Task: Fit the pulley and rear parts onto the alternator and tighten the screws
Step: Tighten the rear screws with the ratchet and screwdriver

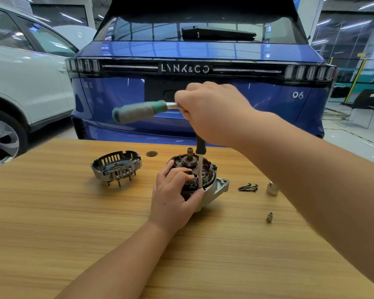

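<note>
The table (73, 234) is wood-grain, matt and smooth. The alternator (212, 188) shows a dull cast-metal body with coppery windings at its top. At nine o'clock from it lies a rear cover (117, 167) of bright metal and black plastic. The ratchet (138, 111) has a green rubbery grip (scuffed grey) and a shiny steel shaft. The blue car (203, 50) is glossy.

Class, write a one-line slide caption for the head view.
Left hand steadies the alternator while the right hand drives a ratchet extension onto it.
</note>
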A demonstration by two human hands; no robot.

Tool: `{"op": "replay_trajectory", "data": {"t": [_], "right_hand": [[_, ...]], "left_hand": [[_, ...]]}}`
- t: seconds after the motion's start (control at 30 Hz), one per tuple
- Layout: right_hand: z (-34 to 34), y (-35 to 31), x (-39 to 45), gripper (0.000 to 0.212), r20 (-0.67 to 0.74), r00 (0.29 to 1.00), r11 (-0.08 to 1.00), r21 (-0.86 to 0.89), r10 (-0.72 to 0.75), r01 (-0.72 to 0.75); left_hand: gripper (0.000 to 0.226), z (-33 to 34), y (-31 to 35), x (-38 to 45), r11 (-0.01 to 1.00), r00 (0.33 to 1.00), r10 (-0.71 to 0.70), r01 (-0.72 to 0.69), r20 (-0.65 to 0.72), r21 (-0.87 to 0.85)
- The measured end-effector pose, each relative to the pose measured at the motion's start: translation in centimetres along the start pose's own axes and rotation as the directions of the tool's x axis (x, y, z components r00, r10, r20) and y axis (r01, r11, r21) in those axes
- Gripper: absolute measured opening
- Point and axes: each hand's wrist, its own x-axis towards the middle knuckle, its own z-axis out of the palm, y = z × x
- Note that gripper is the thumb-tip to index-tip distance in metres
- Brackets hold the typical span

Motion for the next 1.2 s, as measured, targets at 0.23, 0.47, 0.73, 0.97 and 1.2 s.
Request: {"op": "replay_trajectory", "data": {"t": [0.23,0.47,0.73,0.97,1.2], "right_hand": [[2.6,-1.2,-1.6,0.052,-0.242,0.901,0.551,0.835,0.360,0.005],[5.4,-0.1,-2.3,0.051,0.283,0.876,-0.552,0.834,0.390,-0.024],[5.5,-0.7,-2.6,0.017,-0.133,0.787,0.083,0.991,0.603,0.105],[4.0,-2.2,-2.4,0.025,-0.543,0.832,0.989,0.141,0.115,-0.045],[0.6,-1.5,-0.1,0.044,-0.120,0.976,0.983,-0.027,0.180,-0.184]], "left_hand": [[0.032,-0.2,0.0,0.0,1.000,1.000,0.005,-0.005,-0.002,-0.010],[0.044,-0.3,-0.3,0.1,1.000,1.000,0.016,-0.017,0.022,0.022],[0.045,-0.3,-0.4,0.1,1.000,0.999,0.010,-0.011,0.031,0.026],[0.041,-0.1,0.1,0.0,1.000,1.000,-0.012,0.012,0.000,-0.011],[0.033,-0.1,0.0,-0.1,1.000,1.000,-0.012,0.012,0.009,-0.005]]}}
